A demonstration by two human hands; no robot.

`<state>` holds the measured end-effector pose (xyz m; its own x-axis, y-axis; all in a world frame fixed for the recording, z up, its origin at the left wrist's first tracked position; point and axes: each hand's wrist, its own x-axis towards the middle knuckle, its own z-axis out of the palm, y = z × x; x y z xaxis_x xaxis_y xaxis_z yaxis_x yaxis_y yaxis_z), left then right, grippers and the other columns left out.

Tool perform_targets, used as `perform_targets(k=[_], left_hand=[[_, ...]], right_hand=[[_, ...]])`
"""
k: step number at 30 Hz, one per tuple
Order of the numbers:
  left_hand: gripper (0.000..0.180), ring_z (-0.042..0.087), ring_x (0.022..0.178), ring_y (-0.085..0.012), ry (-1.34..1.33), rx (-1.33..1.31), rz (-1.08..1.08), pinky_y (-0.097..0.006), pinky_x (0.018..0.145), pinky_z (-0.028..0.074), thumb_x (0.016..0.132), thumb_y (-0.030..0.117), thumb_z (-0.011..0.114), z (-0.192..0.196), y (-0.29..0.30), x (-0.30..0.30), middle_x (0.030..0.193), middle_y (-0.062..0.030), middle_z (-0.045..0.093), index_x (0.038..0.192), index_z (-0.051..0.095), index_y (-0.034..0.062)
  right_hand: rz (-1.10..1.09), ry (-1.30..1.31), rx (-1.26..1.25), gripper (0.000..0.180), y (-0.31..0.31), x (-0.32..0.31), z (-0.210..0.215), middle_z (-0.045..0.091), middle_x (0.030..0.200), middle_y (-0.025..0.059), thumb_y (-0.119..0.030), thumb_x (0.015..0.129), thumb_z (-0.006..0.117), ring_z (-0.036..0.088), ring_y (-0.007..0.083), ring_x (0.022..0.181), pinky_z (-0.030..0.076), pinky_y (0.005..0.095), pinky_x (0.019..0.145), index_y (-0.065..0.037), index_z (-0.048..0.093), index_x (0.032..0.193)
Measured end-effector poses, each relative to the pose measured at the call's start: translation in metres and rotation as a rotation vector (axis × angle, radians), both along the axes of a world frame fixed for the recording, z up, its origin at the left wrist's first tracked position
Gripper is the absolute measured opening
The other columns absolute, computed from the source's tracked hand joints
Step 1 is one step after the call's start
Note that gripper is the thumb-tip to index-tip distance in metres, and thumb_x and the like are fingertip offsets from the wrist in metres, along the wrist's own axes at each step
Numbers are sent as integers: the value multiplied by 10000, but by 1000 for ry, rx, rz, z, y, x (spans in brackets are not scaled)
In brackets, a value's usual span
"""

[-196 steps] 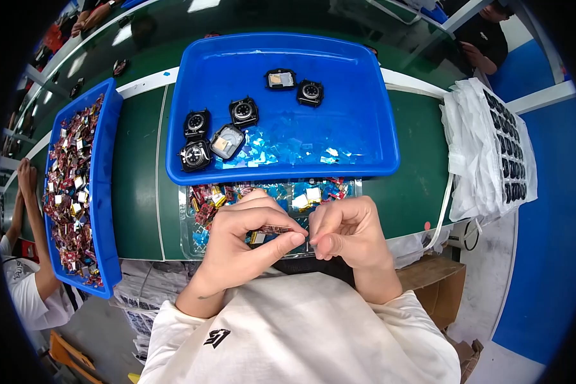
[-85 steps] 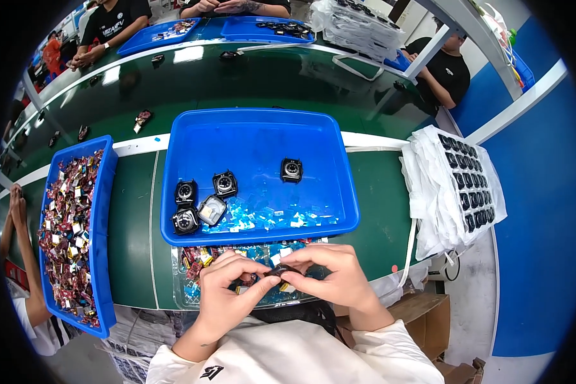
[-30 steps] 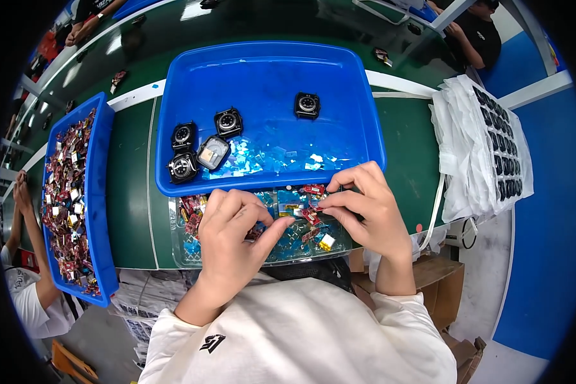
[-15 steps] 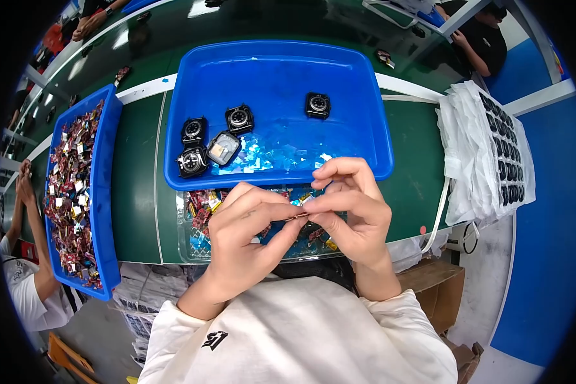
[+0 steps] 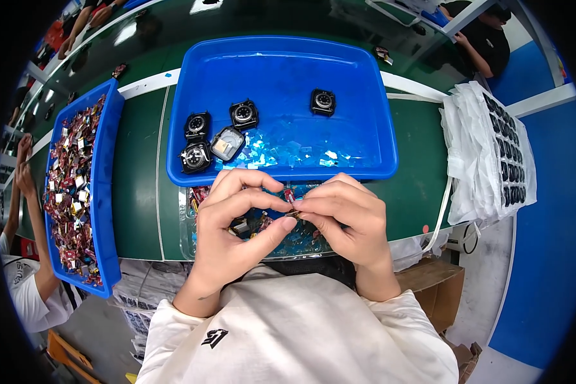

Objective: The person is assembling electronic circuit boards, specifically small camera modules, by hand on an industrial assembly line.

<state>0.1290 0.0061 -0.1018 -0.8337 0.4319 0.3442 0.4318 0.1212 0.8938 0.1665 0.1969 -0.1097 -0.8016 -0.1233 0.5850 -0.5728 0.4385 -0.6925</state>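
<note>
**Up close: both hands pinch one tiny part**

Here, a small red-tipped part [image 5: 290, 195] sits pinched between the two hands, just above a clear tray [image 5: 187, 221] at the near edge of the green table [image 5: 137, 185]. The left hand [image 5: 233, 224] curls round it, thumb and forefinger closed on the piece. The right hand [image 5: 345, 217] meets it from the other side, its fingertips [image 5: 301, 206] pressed on the same part, so the two hands touch.

The clear tray below them holds a jumble of red and shiny bits. Just beyond it stands a big blue bin [image 5: 281, 102], with five small black square cases [image 5: 244, 114] and a scatter of pale scraps on its floor. Off to the left, a long blue bin [image 5: 102, 192] is filled with more red and silver bits. At the right lies a stack of white bags [image 5: 486, 160]. Another person's arms [image 5: 29, 211] reach in at the far left.
</note>
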Motion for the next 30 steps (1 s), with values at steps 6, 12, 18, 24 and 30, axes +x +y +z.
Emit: perform_targets(k=[6, 12, 18, 24, 30], left_hand=[[100, 565, 851, -179, 6, -56, 49, -291, 763, 417, 686, 42, 740, -4, -1, -3, 906, -47, 658, 767, 685, 60], [88, 562, 823, -176, 37, -55, 60, -282, 742, 410, 697, 22, 727, -6, -1, -1, 890, -53, 669, 760, 673, 50], [113, 560, 785, -161, 11, 37, 99, -268, 709, 407, 697, 36, 755, -3, 6, 2, 847, -53, 662, 771, 670, 46], [137, 546, 768, -80, -381, 101, -13, -235, 681, 411, 736, 42, 755, -7, 0, 6, 818, -26, 658, 823, 650, 44], [141, 546, 750, -57, -563, 269, -76, -208, 675, 412, 782, -2, 693, -7, -2, 10, 812, -45, 654, 831, 565, 34]], right_hand=[[27, 1, 48, 184, 0, 1, 1, 635, 788, 60, -6, 687, 738, 572, 214, 691, 462, 306, 595, -33, 701, 865], [19, -67, -53, 147, 0, 3, 2, 648, 794, 84, 20, 728, 718, 606, 200, 685, 476, 288, 595, -22, 699, 868], [25, -153, -135, 126, -1, 4, 1, 660, 809, 90, 30, 763, 702, 628, 163, 687, 480, 259, 559, -4, 693, 884], [17, -381, -291, 149, -4, 8, 9, 677, 840, 78, 11, 776, 708, 625, 132, 693, 478, 240, 568, -15, 702, 923], [-6, -254, -267, 151, 2, 7, -3, 681, 812, 70, -17, 758, 748, 590, 85, 631, 440, 210, 527, -17, 715, 905]])
